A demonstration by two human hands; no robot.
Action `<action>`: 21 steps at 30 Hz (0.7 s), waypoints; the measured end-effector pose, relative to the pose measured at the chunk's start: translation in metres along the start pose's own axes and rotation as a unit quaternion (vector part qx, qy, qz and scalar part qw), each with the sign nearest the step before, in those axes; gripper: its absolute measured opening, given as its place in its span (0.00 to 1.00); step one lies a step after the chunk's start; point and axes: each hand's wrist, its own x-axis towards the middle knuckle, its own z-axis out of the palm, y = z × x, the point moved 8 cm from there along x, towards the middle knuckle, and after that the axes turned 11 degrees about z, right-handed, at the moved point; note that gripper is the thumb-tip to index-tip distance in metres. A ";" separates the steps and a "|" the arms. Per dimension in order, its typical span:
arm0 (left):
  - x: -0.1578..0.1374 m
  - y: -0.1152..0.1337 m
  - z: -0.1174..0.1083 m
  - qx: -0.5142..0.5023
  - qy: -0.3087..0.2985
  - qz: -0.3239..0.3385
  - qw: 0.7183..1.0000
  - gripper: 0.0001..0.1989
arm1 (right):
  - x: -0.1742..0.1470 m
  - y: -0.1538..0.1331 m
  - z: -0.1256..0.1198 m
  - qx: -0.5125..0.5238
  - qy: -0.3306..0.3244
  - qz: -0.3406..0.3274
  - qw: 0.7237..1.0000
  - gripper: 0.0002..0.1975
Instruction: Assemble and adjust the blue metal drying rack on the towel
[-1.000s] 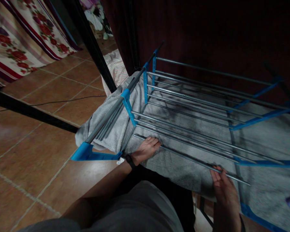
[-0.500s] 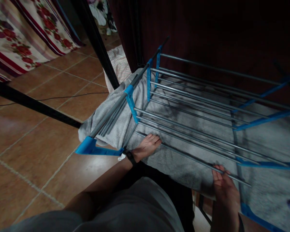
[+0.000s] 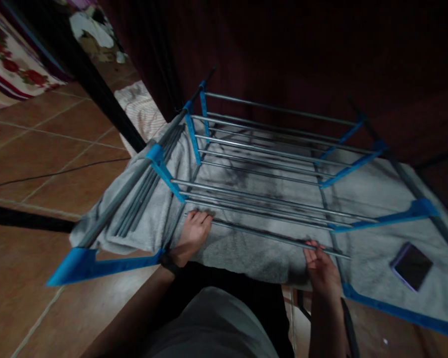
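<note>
A loose grey metal rod (image 3: 261, 232) lies crosswise just above the grey blanket, close to my body. Near its left end my left hand (image 3: 196, 228) is closed over it, knuckles up. Toward the other end, my right hand (image 3: 321, 266) grips the same rod from below, palm up, with the fingertips around it. Just beyond stands a partly assembled rack (image 3: 254, 191), with metal rods running between blue plastic brackets (image 3: 168, 171). A blue corner piece (image 3: 97, 266) sits at the near left of its frame.
Several loose grey rods (image 3: 142, 199) lie on the blanket (image 3: 231, 253) at the left. A phone (image 3: 411, 266) rests at the right. Dark posts (image 3: 104, 99) rise at the left over the tiled floor (image 3: 30, 169), where a cable (image 3: 59, 171) runs. A dark red curtain (image 3: 283, 49) hangs behind.
The view has swung to the right, so the rack and hands appear further left and the phone shows fully. Both hands still hold the rod.
</note>
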 end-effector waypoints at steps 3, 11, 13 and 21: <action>-0.009 -0.021 -0.001 0.001 0.013 -0.067 0.998 0.14 | -0.006 -0.004 0.012 -0.012 -0.010 -0.026 1.000 0.10; -0.021 -0.055 -0.001 -0.062 0.083 -0.275 0.956 0.14 | -0.014 -0.009 0.026 0.050 -0.017 -0.041 0.998 0.11; -0.020 -0.054 -0.009 -0.064 0.119 -0.277 0.951 0.12 | -0.013 -0.011 0.027 0.060 -0.013 -0.044 0.997 0.11; -0.037 -0.053 0.007 -0.100 0.104 -0.242 0.960 0.13 | -0.002 -0.023 0.021 0.094 -0.001 -0.065 0.993 0.10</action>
